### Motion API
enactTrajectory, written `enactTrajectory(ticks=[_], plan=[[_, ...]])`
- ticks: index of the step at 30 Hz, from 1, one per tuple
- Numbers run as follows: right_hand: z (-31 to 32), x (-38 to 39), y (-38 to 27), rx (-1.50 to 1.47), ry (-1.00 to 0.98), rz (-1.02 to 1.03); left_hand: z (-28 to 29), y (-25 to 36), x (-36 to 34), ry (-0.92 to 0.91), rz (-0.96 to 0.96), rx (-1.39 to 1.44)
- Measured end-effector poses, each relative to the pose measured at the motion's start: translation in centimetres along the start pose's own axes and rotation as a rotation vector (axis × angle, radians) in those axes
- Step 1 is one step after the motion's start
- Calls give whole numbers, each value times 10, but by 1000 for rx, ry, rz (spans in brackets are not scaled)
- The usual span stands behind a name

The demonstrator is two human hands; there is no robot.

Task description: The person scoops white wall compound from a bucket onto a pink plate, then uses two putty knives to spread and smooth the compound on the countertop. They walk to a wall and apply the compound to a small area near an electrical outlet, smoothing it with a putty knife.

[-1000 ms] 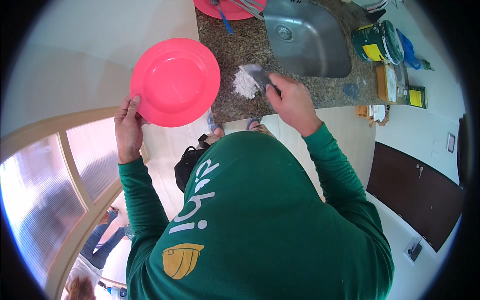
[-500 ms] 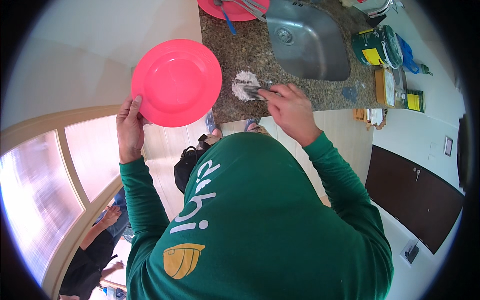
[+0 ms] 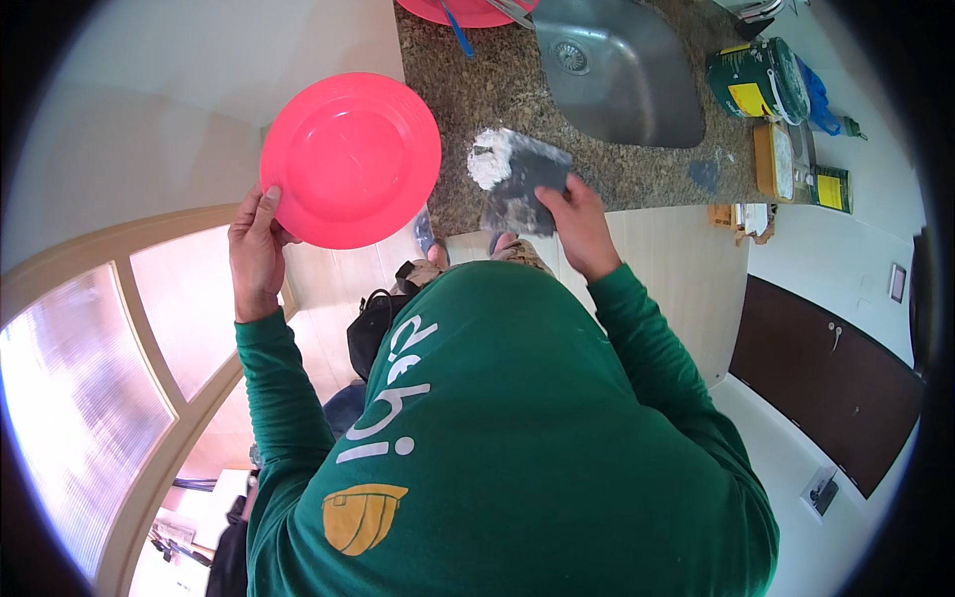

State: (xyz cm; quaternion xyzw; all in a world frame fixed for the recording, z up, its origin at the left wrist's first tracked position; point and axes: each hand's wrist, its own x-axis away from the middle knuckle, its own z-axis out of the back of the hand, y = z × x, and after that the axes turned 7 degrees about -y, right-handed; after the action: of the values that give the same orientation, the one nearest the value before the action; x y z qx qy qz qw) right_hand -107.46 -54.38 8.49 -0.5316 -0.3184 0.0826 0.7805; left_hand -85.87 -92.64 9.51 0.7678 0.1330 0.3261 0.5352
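A round pink plate (image 3: 348, 159) is tilted with its inner face up, its lower left rim pinched between the thumb and fingers of my left hand (image 3: 261, 249). My right hand (image 3: 579, 224) grips a flat, dark grey, square-edged scraper (image 3: 532, 184) with whitish smears on its face. White powder (image 3: 489, 159) shows at the scraper's left edge, over the speckled stone countertop (image 3: 468, 95). Whether the powder rests on the blade or on the counter, I cannot tell. The plate hangs left of the counter, apart from the scraper.
A steel sink (image 3: 622, 80) is set into the counter. Another pink plate (image 3: 477, 12) with a blue-handled tool (image 3: 458, 35) lies at the far edge. To the right stand a green bucket (image 3: 756, 85) and a yellow tub (image 3: 774, 164). A framed glass partition (image 3: 129, 318) is on my left.
My right hand has turned the scraper from nearly edge-on to flat, showing its broad face, and has drawn slightly nearer. The left hand and plate stay almost still.
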Motion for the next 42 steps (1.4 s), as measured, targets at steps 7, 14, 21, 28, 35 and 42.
enactTrajectory(ticks=[7, 14, 21, 28, 35, 42], plan=[[6, -18, -67, 694, -49, 564, 7, 5, 8, 12, -9, -26], [-2, 6, -68, 1357, -203, 697, 18, -6, 15, 19, -11, 46], [9, -10, -68, 1276, -177, 824, 8, -1, 11, 54, -11, 11], [31, 1, -77, 906, -84, 673, 2, -2, 6, -23, 8, -1], [63, 0, -31, 44, -126, -10, -22, -3, 3, -46, 51, -3], [55, -11, 16, 94, 5, -1, -70, -4, -14, -168, 73, 6]])
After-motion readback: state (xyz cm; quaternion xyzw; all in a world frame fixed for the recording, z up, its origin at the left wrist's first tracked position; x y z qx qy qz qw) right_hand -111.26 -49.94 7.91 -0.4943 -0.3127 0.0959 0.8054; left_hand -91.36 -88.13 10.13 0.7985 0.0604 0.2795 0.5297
